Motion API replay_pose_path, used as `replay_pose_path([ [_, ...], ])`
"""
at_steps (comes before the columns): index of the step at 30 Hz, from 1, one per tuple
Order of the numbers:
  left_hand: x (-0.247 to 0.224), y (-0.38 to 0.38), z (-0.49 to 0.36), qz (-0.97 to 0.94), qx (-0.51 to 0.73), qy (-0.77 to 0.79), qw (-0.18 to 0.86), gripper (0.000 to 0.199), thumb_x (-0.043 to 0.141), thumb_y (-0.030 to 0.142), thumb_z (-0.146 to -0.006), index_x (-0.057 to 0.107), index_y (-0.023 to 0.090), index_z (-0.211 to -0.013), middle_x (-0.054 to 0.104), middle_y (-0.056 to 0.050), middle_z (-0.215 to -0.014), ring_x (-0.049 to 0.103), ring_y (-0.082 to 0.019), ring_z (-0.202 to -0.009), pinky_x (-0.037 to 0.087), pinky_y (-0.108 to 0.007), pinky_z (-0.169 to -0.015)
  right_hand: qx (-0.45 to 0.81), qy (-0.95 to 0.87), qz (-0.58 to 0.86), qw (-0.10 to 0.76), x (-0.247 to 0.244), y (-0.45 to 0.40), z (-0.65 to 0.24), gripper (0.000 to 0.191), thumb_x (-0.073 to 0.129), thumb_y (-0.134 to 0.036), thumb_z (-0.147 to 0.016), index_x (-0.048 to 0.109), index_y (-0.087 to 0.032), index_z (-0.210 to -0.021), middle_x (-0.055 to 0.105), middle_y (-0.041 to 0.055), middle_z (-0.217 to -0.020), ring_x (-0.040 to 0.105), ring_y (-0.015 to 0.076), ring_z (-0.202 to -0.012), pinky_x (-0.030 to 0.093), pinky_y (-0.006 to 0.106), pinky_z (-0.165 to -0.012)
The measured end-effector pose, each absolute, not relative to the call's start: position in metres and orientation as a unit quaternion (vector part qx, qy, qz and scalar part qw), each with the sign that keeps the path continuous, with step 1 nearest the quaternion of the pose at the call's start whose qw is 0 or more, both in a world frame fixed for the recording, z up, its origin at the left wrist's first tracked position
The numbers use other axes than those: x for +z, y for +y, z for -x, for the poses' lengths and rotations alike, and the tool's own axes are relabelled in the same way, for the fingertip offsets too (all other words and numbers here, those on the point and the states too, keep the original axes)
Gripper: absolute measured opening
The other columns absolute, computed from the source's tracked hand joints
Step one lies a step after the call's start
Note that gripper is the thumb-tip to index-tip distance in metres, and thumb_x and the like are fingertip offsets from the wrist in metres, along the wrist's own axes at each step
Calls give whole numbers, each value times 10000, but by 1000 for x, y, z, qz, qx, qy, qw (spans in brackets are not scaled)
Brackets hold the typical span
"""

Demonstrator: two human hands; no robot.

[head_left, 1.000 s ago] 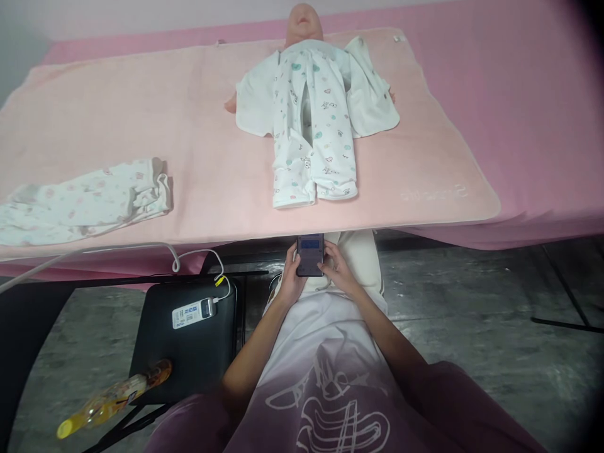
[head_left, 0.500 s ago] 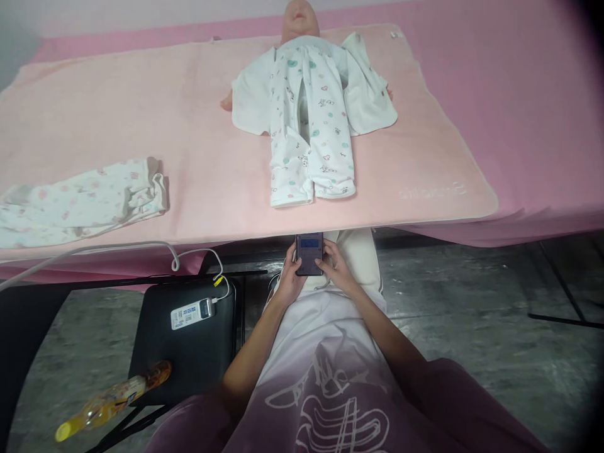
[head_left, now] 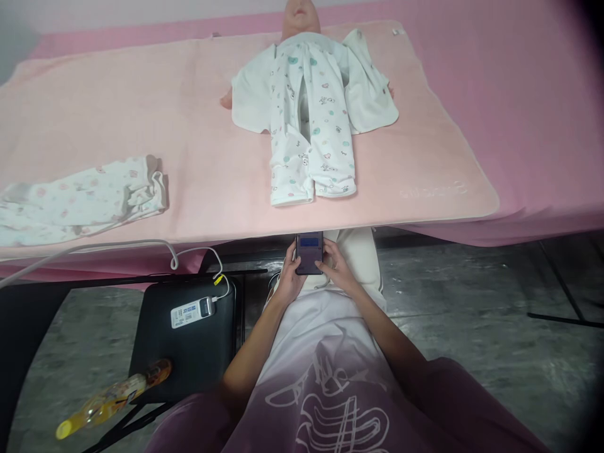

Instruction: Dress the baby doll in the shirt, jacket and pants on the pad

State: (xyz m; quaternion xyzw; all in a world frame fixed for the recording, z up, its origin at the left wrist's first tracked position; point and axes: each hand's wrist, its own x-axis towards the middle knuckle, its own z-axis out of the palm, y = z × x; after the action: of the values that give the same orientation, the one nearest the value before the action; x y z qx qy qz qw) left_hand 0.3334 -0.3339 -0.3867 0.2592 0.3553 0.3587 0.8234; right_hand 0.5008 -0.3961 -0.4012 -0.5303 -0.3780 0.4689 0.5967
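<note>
A dark smartphone (head_left: 309,257) with a lit screen is held between my two hands, just below the table's front edge. My left hand (head_left: 290,280) grips its left side, thumb on the lower corner. Around the right side closes my right hand (head_left: 338,272), its thumb lying over the screen. Beyond them on the table, a baby doll (head_left: 302,19) lies on its back, its upper face cut off by the frame. White printed baby clothes (head_left: 325,126) cover it, the wide sleeves spread out and the trouser legs pointing toward me.
A pale pink mat (head_left: 212,145) covers much of the pink-draped table (head_left: 509,94). Folded baby clothes (head_left: 85,198) lie at its left. A black chair (head_left: 189,352) holds a white power bank (head_left: 192,313) with a cable (head_left: 117,245) and a yellow-capped bottle (head_left: 111,399).
</note>
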Motion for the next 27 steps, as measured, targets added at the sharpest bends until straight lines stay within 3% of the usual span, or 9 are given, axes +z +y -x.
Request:
replay_pose_path([
  [5,-388,-335,-334,-276,359,371,811,735,905,390,-922,608,363,-1594,701,-65,-1552,634,-300,-1493,509,-473,-1263,458,-352,551,602,-395,-392,-495,633,779,-641,-1013,561,-289,-1491,748,71,-1254,681,287,-1235,503,476,-1219],
  [8,-386,-334,-334,-268,361,357,819,700,862,454,-940,616,361,-1588,703,-59,-1545,623,-301,-1498,509,-461,-1252,460,-348,551,603,-394,-391,-494,620,763,-640,-1025,556,-286,-1491,745,66,-1229,680,285,-1240,511,469,-1213],
  [13,-380,-333,-340,-251,384,355,814,615,828,553,-967,667,335,-1518,754,-54,-1437,701,-279,-1343,567,-405,-1147,478,-342,535,607,-395,-393,-495,611,728,-675,-1032,552,-295,-1476,714,53,-1141,667,296,-1246,519,467,-1197],
  [20,-381,-334,-351,-263,410,405,773,602,916,466,-931,673,322,-1462,765,-42,-1393,738,-209,-1222,574,-331,-1100,482,-344,529,608,-397,-392,-493,596,720,-648,-1048,524,-305,-1494,717,63,-1206,687,283,-1178,552,452,-1148],
  [27,-377,-335,-348,-253,404,397,785,619,941,422,-882,699,327,-1444,765,-44,-1404,734,-245,-1271,586,-353,-1106,469,-396,526,588,-405,-397,-500,657,743,-612,-1046,490,-293,-1563,711,104,-1405,640,309,-1378,483,495,-1245],
])
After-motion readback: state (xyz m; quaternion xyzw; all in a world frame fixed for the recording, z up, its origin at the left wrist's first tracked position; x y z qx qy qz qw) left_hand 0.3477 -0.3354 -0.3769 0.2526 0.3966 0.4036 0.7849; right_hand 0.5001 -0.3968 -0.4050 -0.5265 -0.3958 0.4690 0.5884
